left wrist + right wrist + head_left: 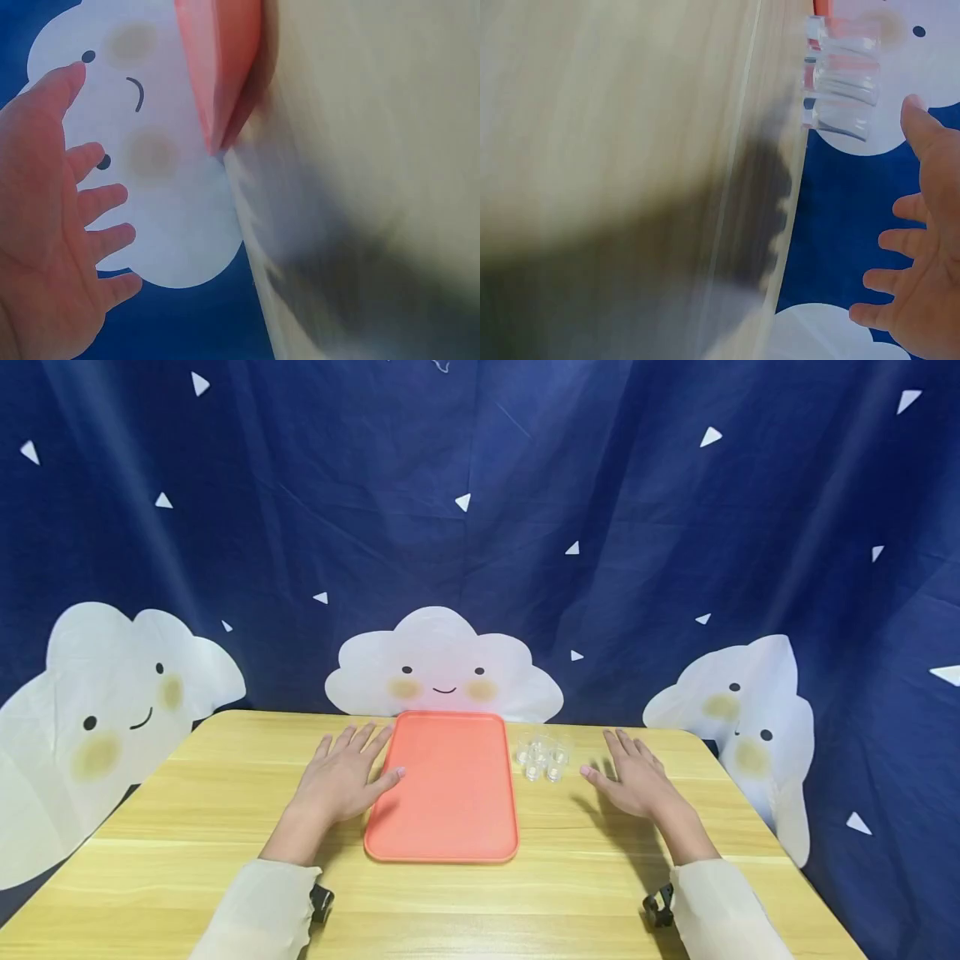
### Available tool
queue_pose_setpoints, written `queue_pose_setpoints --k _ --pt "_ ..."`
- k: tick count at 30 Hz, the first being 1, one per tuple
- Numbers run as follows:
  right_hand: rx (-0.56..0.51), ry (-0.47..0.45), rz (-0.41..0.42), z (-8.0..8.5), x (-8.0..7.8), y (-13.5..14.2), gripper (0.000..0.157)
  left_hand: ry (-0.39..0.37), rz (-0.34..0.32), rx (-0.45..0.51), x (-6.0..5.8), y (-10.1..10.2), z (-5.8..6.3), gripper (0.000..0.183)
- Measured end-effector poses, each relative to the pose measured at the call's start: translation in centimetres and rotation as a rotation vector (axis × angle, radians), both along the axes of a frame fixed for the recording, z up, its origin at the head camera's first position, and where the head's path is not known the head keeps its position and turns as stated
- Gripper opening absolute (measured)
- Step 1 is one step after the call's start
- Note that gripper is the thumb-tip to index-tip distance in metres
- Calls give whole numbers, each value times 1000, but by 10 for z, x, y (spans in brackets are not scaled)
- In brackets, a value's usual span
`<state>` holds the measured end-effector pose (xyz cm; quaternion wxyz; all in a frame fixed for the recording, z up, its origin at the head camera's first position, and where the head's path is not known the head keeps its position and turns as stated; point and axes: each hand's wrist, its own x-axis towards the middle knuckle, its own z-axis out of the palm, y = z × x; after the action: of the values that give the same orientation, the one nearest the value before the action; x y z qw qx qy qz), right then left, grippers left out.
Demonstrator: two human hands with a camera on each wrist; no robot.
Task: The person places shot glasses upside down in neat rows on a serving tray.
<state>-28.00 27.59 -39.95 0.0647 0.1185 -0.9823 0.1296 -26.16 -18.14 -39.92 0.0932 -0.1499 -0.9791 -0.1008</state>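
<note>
A coral-red rectangular tray lies on the table, its long sides running away from me. My left hand hovers by the tray's left edge with fingers spread, its thumb over the tray; in the left wrist view the hand holds nothing. Several small clear glasses stand in a cluster just right of the tray, and some of these glasses show in the right wrist view. To their right is my right hand, fingers extended and apart from them. Nothing is in that hand either.
The wooden table has rounded far corners. Right behind it hangs a dark blue curtain with white clouds and small triangles. A black wrist camera is worn at the left sleeve, another black camera at the right.
</note>
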Motion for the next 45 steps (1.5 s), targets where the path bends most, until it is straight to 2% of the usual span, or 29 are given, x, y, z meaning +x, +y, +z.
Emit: queue_pose_setpoints --k 7,13,23,29,34,39,45 --pt "-39 -10 15 -2 -6 -1 85 10 -8 36 -2 -2 -5 75" --pt "-93 -30 68 -6 -12 -2 82 -5 -1 112 -8 -9 -9 74" --pt "-172 -68 116 -14 -24 -7 76 -139 -21 286 -16 -9 -15 70" --pt "-200 -64 105 -16 -33 -13 72 -171 -26 369 -18 -4 -16 60" --pt "-235 -77 83 -17 -38 -17 68 -203 -2 405 -21 -2 -20 55" --pt "-255 -79 65 -16 -42 -23 63 -270 35 476 -23 -1 -23 53" --pt "-284 -58 52 -16 -48 -28 57 -311 47 551 -25 -1 -27 51"
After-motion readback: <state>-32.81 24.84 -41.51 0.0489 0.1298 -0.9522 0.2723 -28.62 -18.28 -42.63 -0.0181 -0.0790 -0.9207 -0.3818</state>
